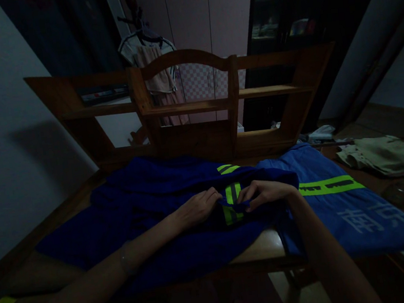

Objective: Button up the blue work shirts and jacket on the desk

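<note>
A dark blue work jacket (176, 184) with yellow-green reflective bands lies rumpled across the wooden desk (261, 247). My left hand (199, 208) is closed, its fingertips pinching the blue cloth just left of a yellow band (233, 214). On the other side of that band, my right hand (266, 193) has its fingers curled and pressed together on a fold of the same cloth. The pinched cloth between both hands is slightly raised. The fingertips of my left hand are partly hidden by the fold.
To the right lies a lighter blue garment (327, 210) with a yellow band and white characters. Beyond it are folded beige clothing (386, 153) and a glass dish (400, 193). A wooden shelf (189, 106) rises along the back of the desk. A wall (12, 140) stands at left.
</note>
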### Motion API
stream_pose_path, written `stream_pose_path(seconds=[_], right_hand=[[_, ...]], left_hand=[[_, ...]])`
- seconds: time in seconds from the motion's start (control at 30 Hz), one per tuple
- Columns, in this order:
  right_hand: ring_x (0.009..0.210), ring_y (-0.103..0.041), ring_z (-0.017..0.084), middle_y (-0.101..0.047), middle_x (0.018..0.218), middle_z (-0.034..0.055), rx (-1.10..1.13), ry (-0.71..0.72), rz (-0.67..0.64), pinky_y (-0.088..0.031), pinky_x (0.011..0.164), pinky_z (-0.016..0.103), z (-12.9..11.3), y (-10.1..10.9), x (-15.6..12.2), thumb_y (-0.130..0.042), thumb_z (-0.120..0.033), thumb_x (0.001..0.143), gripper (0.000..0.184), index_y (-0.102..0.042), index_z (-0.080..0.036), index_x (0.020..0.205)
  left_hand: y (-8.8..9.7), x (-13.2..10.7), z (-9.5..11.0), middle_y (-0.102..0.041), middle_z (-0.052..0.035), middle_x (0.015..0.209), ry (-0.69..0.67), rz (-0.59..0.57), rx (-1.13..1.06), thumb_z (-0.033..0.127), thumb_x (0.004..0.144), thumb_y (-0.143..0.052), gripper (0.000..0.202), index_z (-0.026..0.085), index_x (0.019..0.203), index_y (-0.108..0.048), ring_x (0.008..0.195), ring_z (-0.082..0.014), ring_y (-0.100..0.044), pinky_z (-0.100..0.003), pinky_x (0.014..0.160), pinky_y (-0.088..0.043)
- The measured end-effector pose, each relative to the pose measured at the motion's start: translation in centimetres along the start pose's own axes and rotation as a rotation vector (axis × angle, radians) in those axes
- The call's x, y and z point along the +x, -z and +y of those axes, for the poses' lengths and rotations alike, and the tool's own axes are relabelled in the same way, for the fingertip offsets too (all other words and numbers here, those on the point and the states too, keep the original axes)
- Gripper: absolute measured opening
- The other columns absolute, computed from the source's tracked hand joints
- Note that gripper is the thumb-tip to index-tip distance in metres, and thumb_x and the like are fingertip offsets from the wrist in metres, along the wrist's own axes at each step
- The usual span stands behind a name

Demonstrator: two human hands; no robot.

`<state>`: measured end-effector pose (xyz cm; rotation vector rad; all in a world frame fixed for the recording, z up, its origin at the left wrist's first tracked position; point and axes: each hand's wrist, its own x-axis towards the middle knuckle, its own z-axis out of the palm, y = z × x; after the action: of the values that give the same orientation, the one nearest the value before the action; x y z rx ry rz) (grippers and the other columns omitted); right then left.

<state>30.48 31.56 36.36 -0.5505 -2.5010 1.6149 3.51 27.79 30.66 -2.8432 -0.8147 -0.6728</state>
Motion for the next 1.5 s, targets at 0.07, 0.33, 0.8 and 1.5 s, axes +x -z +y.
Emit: stream_pose_path(seconds=[0.07, 0.33, 0.8, 1.5], right_hand=[[0.098, -0.058, 0.022, -0.065, 0.101, 0.0089, 0.003, 0.027, -0.034, -0.041, 0.09, 0.031, 0.0, 0.1, -0.1, -0.073, -0.035, 0.075, 0.025, -0.074, -0.011, 0.083], [0.098, -0.06, 0.021, -0.065, 0.106, 0.0108, 0.0, 0.029, -0.18, -0.044, 0.089, 0.031, 0.4, -0.1, -0.2, -0.074, -0.034, 0.075, 0.028, -0.074, -0.013, 0.094], [0.101, -0.059, 0.023, -0.065, 0.108, 0.0097, -0.013, -0.002, -0.168, -0.044, 0.091, 0.032, 0.1, -0.4, 0.3, -0.073, -0.033, 0.075, 0.029, -0.073, -0.015, 0.098], [0.104, -0.058, 0.023, -0.065, 0.108, 0.0105, -0.028, 0.036, -0.157, -0.043, 0.092, 0.032, 0.5, -0.3, 0.4, -0.072, -0.031, 0.077, 0.028, -0.073, -0.014, 0.1]], left_hand=[[1.2, -0.8, 0.1, -0.051, -0.0085, 0.107, 0.043, -0.021, -0.048, 0.024, 0.095, -0.036, 0.025, 0.016, 0.116, -0.047, 0.09, -0.0158, -0.057, -0.028, 0.078, -0.049], [4.5, -3.6, -5.4, -0.058, -0.0046, 0.09, 0.225, -0.215, -0.259, 0.05, 0.082, -0.057, 0.035, 0.017, 0.093, -0.061, 0.085, -0.0168, -0.054, -0.026, 0.075, -0.043], [4.5, -4.9, -9.3, -0.065, -0.0042, 0.09, 0.579, -0.36, -0.807, 0.042, 0.073, -0.069, 0.037, 0.013, 0.096, -0.064, 0.081, -0.0152, -0.058, -0.025, 0.074, -0.043], [4.4, -3.0, -11.3, -0.054, 0.0032, 0.065, 0.516, -0.732, -0.888, 0.038, 0.059, -0.079, 0.036, 0.014, 0.079, -0.06, 0.059, -0.0095, -0.047, -0.02, 0.054, -0.035]])
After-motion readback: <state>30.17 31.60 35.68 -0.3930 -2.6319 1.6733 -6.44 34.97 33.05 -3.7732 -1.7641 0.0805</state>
